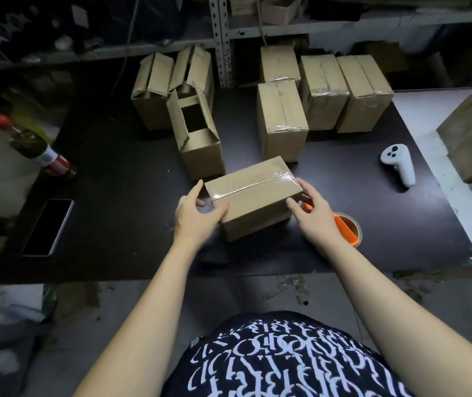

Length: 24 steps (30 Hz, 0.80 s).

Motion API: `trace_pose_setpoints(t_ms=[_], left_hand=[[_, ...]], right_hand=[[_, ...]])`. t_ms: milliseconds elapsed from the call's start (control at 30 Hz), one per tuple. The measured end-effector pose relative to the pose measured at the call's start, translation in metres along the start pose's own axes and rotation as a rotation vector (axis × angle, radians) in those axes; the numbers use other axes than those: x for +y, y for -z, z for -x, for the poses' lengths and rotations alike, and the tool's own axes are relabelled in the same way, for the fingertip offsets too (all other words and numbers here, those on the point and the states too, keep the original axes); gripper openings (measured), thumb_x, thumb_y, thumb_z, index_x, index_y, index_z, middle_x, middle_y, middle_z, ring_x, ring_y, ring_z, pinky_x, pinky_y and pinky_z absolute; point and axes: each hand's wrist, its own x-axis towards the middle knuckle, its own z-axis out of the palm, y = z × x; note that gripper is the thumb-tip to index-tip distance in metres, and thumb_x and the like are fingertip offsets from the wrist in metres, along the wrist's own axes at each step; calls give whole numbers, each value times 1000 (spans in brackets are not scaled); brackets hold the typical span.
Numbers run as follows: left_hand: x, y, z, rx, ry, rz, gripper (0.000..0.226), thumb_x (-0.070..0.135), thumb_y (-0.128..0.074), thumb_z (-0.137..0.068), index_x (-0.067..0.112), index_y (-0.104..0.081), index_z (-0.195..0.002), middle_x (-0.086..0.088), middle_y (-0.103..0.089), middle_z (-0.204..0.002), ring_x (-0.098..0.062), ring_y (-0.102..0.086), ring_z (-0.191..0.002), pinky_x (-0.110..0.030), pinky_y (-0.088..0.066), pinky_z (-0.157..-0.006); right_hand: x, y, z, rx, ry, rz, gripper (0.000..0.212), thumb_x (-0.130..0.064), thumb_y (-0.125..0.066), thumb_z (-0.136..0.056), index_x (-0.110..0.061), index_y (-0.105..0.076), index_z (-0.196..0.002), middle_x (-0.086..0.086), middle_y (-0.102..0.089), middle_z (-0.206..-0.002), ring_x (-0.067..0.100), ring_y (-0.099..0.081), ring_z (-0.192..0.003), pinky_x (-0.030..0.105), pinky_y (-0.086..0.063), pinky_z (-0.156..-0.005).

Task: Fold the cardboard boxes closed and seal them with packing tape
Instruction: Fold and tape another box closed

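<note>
The dark table (pixel 108 202) has three open boxes (pixel 197 144) at the back left and four taped boxes (pixel 282 121) at the back right. A white controller (pixel 398 164) lies on the right side. A phone (pixel 48 226) lies on the left, and an orange tape roll (pixel 348 229) sits near the front.

The taped box (pixel 252 196) lies skewed, clear tape along its top seam. Behind it stand three open boxes (pixel 197 150) left, four sealed boxes (pixel 282 121) right. What seems an orange tape dispenser (pixel 345 229) lies just beside it
</note>
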Motion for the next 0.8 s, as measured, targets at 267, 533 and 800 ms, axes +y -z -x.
trace_pose_setpoints(t_ms=[267, 533, 800], left_hand=[[-2, 3, 7, -4, 57, 85, 63, 32, -74, -91, 24, -51, -149, 1, -67, -73, -14, -65, -86, -39, -50, -101], [-2, -4, 25, -90, -48, 73, 67, -2, -71, -88, 31, -53, -143, -6, -61, -106, -28, -70, -75, -19, -57, -66], [-11, -9, 15, -232, -396, -244, 69, 6, -81, -82, 45, -55, -134, 12, -33, -135, -12, -47, -123, -32, -42, -108]], right_hand=[[1, -9, -4, 35, -13, 7, 44, -28, -61, -103, -25, -53, -145, -11, -60, -139, 9, -52, -132, 38, -43, -115], [16, 1, -1, 284, -82, 131, 46, -19, -65, -97, -15, -55, -141, 6, -62, -136, 22, -61, -122, 37, -50, -103], [45, 24, 13, 304, -270, 516, 38, -30, -77, -82, -5, -63, -107, 15, -66, -105, 37, -60, -102, 42, -49, -87]])
